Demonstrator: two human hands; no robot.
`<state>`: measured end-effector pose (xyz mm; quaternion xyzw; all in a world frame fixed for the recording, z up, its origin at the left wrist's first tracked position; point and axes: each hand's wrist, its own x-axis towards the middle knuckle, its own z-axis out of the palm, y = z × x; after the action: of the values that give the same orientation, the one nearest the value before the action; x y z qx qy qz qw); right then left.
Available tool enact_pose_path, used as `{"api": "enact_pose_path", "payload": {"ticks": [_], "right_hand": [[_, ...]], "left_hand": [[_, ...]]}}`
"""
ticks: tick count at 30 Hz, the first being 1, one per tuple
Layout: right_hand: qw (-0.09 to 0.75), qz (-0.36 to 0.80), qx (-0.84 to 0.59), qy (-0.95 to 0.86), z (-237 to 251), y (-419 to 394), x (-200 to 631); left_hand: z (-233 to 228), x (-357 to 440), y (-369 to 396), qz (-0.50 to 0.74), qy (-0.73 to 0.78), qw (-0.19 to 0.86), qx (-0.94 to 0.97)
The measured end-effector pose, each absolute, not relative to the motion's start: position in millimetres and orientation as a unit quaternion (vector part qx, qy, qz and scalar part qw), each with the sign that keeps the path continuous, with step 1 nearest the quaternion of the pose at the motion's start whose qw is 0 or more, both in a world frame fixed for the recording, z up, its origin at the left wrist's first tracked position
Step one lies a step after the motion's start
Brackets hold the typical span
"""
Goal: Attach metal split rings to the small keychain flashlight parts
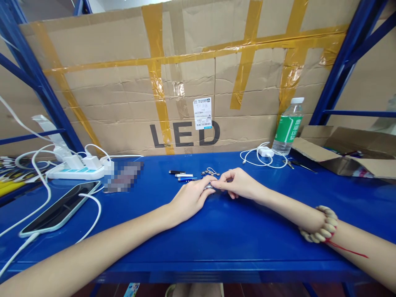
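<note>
small metal piece (209,187): lies at the centre of the frame on the blue bench (216,231), caught between the fingertips of both hands; mostly hidden, so what it is I cannot tell.
left hand (190,198): comes in from the lower left, palm down on the bench, fingers stretched toward the upper right, tips touching the piece.
right hand (236,182): comes in from the right, fingers curled, thumb and forefinger pinching the piece from its right side.
which hand is nearer: both meet at it; neither is apart from it.
long axis of the piece: too little shows to tell; what is visible runs roughly left to right, between the two sets of fingertips.
pen-like sticks (182,175): three, just above the left hand's fingertips, lying left to right, side by side.
key ring (210,172): just above the hands' meeting point, close to the sticks.
bead bracelet (321,225): on the right wrist, lower right of the frame.
phone (58,208): lower left, well apart.
water bottle (288,127): upright, upper right, well apart.
</note>
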<state>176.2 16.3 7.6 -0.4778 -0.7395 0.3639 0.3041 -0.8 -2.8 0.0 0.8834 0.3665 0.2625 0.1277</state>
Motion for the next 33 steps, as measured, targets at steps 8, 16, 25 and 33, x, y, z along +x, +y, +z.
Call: {"api": "enact_pose_path", "payload": {"ticks": [8,16,25,33], "right_hand": [[0.326,0.316,-0.451,-0.769,9.4,15.6,177.6],[0.391,0.253,-0.408,-0.785,13.4,16.3,181.4],[0.41,0.265,-0.36,-0.795,5.7,21.3,183.1],[0.423,0.281,-0.347,-0.789,8.2,20.2,182.6]], "left_hand": [[1.9,0.5,-3.1,0.293,0.373,0.169,0.864],[3.3,-0.1,-3.2,0.283,0.406,0.179,0.85],[3.3,-1.0,-3.7,0.264,0.422,0.146,0.855],[0.0,-0.7,0.5,0.301,0.361,0.188,0.862]]}}
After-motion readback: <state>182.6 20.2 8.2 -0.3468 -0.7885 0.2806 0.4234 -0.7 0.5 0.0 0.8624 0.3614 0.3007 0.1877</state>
